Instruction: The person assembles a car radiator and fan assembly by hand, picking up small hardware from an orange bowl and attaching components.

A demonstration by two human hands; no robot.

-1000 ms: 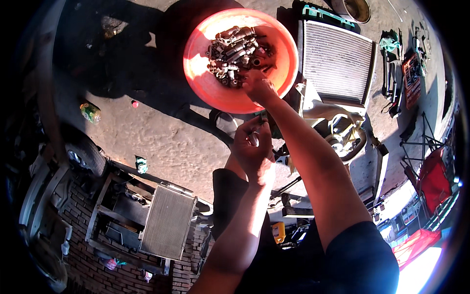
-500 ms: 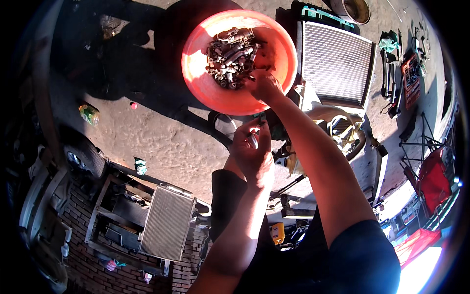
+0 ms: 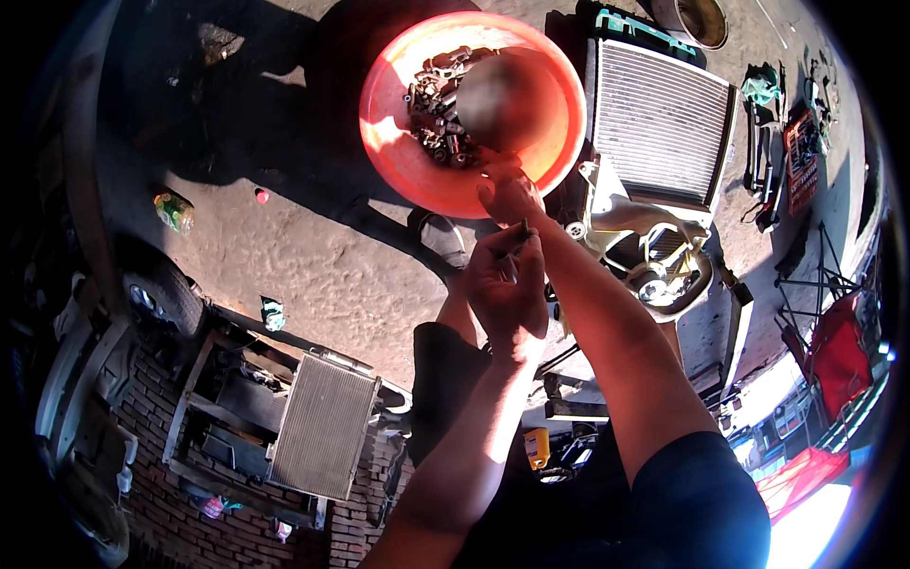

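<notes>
A red-orange basin [image 3: 379,152] stands on the ground ahead, with a heap of loose bolts and metal fittings [image 3: 441,100] inside. Over the basin's near inner side, my right hand [image 3: 514,196] has its fingers curled together by the edge of the heap; what they pinch, if anything, is too small to make out. Just nearer than the rim, my left hand [image 3: 504,284] is closed round a small dark metal piece [image 3: 524,229], whose tip pokes up from the fingers. A round blurred patch hides the right part of the heap.
Right of the basin lies a finned radiator [image 3: 659,123], with a metal engine part [image 3: 654,275] nearer me. A metal bucket [image 3: 701,21] and a red tool case [image 3: 802,161] are beyond. Another radiator [image 3: 322,427] leans at the lower left, near a tyre [image 3: 163,296].
My right hand has drawn back from the bolts toward the near rim. My left hand has shifted slightly right, close to the right wrist. A blurred patch now covers part of the heap.
</notes>
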